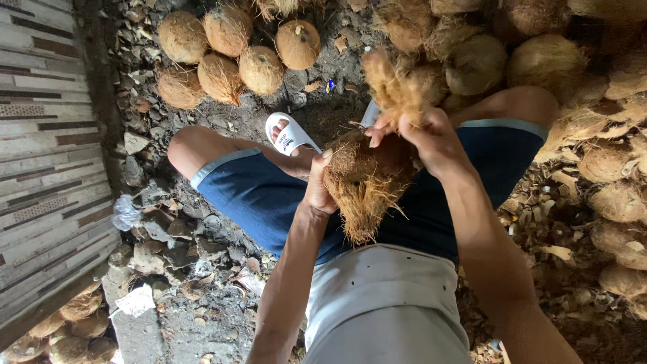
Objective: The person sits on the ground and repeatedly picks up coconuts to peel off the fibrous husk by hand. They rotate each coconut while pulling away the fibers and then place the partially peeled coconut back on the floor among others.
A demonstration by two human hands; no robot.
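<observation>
Between two hands, one husked coconut.

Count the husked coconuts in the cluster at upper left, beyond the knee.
6 coconuts: top row; lower row. More may be hidden past the top edge.

right foot's sandal mostly hidden behind husk strip, coconut pile cut by right edge

Rough, hairy, matt brown fibre husk on the coconut
</observation>
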